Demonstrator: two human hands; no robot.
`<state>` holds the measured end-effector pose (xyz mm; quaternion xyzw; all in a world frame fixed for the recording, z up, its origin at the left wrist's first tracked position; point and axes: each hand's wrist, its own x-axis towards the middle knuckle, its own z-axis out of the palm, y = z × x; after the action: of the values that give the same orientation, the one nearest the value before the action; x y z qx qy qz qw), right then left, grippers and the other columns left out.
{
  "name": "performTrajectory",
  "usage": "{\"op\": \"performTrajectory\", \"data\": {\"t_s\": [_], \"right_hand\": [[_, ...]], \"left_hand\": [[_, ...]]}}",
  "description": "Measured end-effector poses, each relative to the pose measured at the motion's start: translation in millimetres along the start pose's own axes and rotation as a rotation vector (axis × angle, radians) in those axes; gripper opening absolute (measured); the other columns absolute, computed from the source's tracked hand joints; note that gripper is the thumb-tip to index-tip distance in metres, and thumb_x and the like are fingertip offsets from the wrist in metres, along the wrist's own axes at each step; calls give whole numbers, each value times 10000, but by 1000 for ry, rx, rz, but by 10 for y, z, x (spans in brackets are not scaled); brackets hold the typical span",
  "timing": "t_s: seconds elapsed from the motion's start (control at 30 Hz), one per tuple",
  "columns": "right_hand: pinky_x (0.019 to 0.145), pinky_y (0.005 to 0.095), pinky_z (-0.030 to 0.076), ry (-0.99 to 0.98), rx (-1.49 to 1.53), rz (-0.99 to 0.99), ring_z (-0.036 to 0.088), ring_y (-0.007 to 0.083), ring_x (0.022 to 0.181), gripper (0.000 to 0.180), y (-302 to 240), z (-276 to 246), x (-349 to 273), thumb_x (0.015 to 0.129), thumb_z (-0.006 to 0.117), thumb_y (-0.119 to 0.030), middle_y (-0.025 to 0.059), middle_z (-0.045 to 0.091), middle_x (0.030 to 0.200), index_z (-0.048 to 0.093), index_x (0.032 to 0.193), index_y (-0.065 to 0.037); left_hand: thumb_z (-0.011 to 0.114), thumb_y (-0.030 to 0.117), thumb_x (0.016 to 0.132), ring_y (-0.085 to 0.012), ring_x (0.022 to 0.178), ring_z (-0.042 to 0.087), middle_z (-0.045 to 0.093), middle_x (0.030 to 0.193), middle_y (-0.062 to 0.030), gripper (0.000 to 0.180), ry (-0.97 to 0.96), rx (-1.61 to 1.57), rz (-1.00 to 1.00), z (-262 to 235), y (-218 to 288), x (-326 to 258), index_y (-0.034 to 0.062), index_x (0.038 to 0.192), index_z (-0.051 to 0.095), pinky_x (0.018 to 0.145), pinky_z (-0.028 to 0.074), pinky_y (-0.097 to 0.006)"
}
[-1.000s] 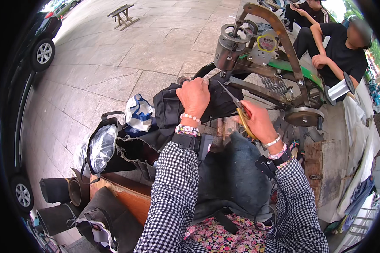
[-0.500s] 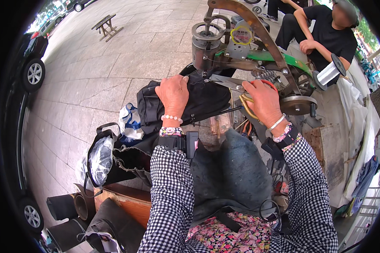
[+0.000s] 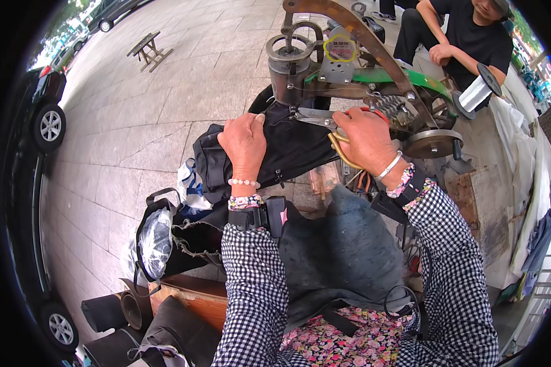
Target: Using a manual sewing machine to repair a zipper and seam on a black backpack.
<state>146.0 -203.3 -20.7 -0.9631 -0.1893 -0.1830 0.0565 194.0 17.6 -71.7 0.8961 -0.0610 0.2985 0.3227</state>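
A black fabric bag lies under the head of a hand-cranked sewing machine. My left hand pinches the bag's upper edge, left of the machine's needle area; its fingertips are partly hidden. In my right hand is a pair of scissors with red and brass-coloured handles. Their blades point left, with the tips close beneath the machine head, just above the bag. Whether the blades touch thread is too small to tell. A dark apron covers my lap.
A spool of pale thread and a crank wheel are on the machine's right. Beyond sits a person in black. An open black bag and a wooden box stand at my left. A small stool and parked car are farther off.
The scissors have moved left with my right hand, bringing their tips under the machine head. My left hand stays at the bag's edge. The whole view has shifted slightly.
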Motion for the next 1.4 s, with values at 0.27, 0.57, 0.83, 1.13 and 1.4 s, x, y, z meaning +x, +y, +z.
{"op": "performTrajectory", "data": {"t_s": [0.27, 0.57, 0.83, 1.13, 1.4], "right_hand": [[590, 351, 469, -154, -68, 48, 590, 263, 707, 237, -81, -9, 133, 653, 641, -179, 100, 550, 772, 556, 848, -74], [615, 366, 468, -51, 2, -85, 588, 275, 735, 330, 16, 234, 235, 635, 675, -221, 96, 534, 825, 549, 917, -104], [638, 375, 459, -182, -19, 35, 570, 280, 785, 393, 107, -54, -16, 676, 660, -298, 92, 533, 859, 535, 999, -111], [598, 363, 472, -129, 13, 25, 586, 286, 719, 315, 76, -81, -123, 652, 655, -137, 101, 555, 822, 522, 930, -74], [570, 352, 469, -43, -31, -28, 581, 264, 668, 254, 90, -2, -52, 645, 647, -129, 98, 538, 767, 533, 865, -71]], "left_hand": [[593, 206, 745, -290, 588, 493, 529, 566, -78, 182, 26, -39, 21, 42, -70, -12, 78, 617, 574, 512, 338, -394], [576, 217, 771, -318, 629, 526, 560, 616, -126, 189, -41, -12, -19, -13, -27, 17, 48, 689, 596, 587, 414, -381], [607, 203, 736, -287, 629, 529, 560, 591, -82, 141, -3, -6, 17, 33, -54, -12, 81, 668, 614, 531, 371, -390], [606, 191, 741, -290, 612, 524, 551, 577, -89, 150, 16, -31, 25, 58, -47, -6, 75, 647, 602, 535, 382, -395], [597, 209, 752, -292, 608, 522, 549, 573, -91, 174, 4, -20, 9, 78, -30, -8, 70, 649, 602, 534, 368, -392]]}}
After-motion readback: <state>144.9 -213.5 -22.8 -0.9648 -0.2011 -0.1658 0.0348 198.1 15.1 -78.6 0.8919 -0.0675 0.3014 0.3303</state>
